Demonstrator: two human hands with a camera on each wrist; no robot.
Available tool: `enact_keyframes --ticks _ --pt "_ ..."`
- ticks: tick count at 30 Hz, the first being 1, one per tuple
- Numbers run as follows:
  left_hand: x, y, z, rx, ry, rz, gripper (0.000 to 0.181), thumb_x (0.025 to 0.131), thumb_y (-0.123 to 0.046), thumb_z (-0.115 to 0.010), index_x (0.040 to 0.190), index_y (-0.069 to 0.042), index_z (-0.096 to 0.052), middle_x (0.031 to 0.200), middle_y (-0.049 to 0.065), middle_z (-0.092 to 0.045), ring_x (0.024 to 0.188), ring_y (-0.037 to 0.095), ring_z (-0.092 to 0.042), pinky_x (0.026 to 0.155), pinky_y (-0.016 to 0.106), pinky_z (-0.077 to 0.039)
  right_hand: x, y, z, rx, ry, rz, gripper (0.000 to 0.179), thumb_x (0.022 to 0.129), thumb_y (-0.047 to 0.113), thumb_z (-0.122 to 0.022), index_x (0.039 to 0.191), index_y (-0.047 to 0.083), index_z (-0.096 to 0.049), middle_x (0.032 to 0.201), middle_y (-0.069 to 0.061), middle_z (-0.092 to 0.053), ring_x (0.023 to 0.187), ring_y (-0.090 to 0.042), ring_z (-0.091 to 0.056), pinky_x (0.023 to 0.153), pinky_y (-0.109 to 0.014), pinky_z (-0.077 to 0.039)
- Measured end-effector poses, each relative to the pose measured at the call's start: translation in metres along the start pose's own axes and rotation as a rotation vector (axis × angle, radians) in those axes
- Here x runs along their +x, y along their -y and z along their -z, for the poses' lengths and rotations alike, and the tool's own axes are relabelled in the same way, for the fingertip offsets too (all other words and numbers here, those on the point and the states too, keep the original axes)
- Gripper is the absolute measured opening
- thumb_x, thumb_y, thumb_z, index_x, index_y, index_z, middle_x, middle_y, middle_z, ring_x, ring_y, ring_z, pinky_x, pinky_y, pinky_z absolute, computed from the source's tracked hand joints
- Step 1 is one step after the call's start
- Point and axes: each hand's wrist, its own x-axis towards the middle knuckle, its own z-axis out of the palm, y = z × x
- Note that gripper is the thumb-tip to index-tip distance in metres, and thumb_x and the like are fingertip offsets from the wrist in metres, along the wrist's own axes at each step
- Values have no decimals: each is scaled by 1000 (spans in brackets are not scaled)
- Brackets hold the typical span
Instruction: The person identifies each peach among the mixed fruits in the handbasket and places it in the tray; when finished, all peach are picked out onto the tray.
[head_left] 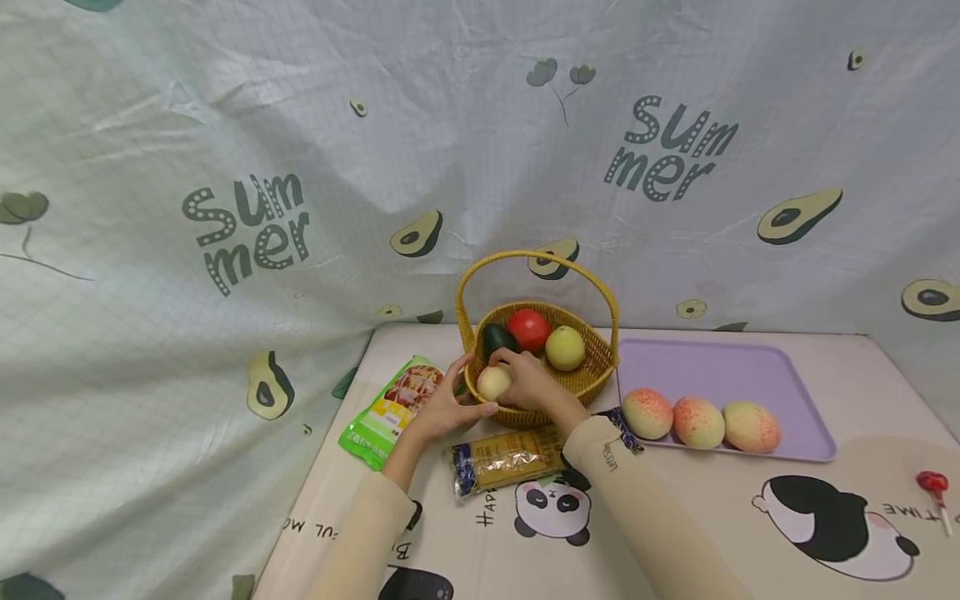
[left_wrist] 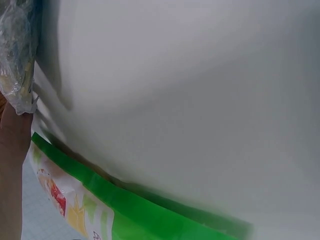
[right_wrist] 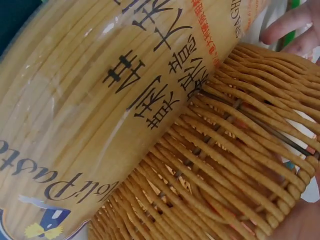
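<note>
A wicker basket (head_left: 596,379) with a tall handle stands at the back of the table. My right hand (head_left: 528,383) reaches over its front rim and holds a pale peach (head_left: 493,383) inside, at the front left. Behind the peach lie a dark green fruit (head_left: 498,338), a round red fruit (head_left: 528,329) and a yellow-green fruit (head_left: 566,347). Against the basket's left side rests my left hand (head_left: 444,412), fingers and thumb spread along the wall. In the right wrist view, the basket's weave (right_wrist: 225,165) and a spaghetti pack (right_wrist: 125,90) fill the picture.
Right of the basket, a lilac tray (head_left: 705,358) bears three peaches (head_left: 698,422) along its front edge. A green snack bag (head_left: 393,408) lies to the left. The spaghetti pack (head_left: 506,460) lies before the basket. A red lollipop (head_left: 932,482) is far right.
</note>
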Motion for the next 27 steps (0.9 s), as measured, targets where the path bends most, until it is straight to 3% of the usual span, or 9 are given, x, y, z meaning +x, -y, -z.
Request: enact_keyframes --ticks 5,15,27 --pt "0 -1 1 11 -2 4 102 89 -31 -85 165 -41 -17 175 15 -11 151 44 -39 113 55 -48 1 0 1 17 -28 -16 51 81 9 -85 127 14 -63 117 -18 -65 100 -31 -59 80 -41 -55" --pt "-1 -1 -2 17 -17 6 103 87 -31 -86 164 -41 -19 174 15 -17 151 44 -39 118 58 -43 2 3 -6 -43 -9 13 59 82 14 -88 135 12 -61 127 -24 -59 113 -37 -57 93 -54 -55" --pt "-2 -3 -2 25 -13 9 104 87 -32 -86 165 -40 -18 174 15 -16 153 45 -36 119 58 -41 -1 5 -8 -48 -47 3 57 80 13 -90 131 13 -64 123 -19 -65 114 -35 -54 95 -52 -56"
